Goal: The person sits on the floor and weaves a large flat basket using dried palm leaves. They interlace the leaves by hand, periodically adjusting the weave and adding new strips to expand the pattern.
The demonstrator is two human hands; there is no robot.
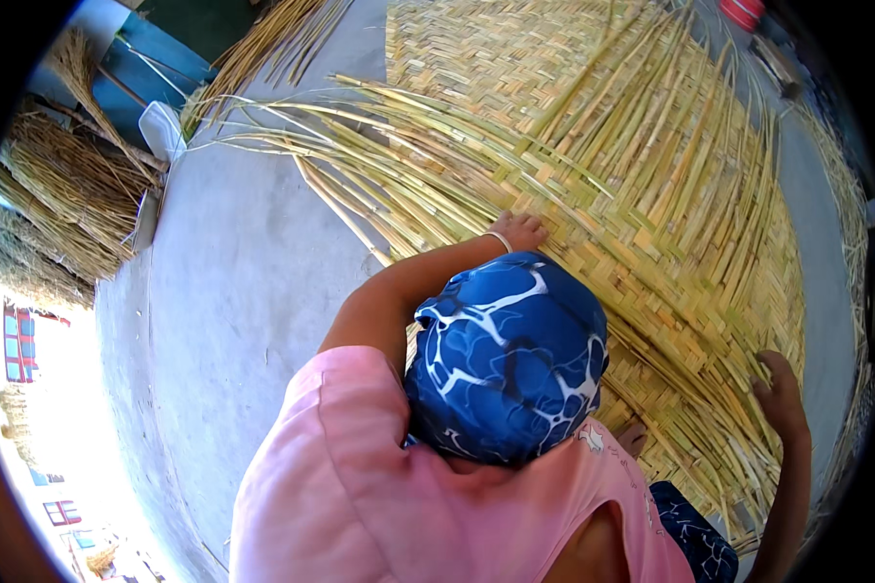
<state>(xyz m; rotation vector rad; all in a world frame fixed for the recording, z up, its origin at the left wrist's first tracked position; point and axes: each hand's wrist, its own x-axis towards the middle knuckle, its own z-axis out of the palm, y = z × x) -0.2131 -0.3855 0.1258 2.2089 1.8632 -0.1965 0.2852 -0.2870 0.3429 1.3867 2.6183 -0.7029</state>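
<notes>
Neither of my own hands shows. Directly in front of me another person in a pink top and a blue patterned head covering [510, 360] crouches with their back to me. Their left hand [521, 231], with a white band at the wrist, lies flat on a pale woven mat [457, 39]. A bare right hand [776, 389], fingers apart and slightly curled, is over the mat's right side; its arm enters from the lower edge and seems to be theirs. Loose unwoven strips [389, 185] fan out from the weave to the left, and more lie across its upper right.
Grey concrete floor [233, 243] surrounds the mat. Bundles of dry stalks [68, 185] and a white container [162, 131] stand at the left. More loose stalks [272, 44] lie at the top. A red object [742, 12] sits at the upper right.
</notes>
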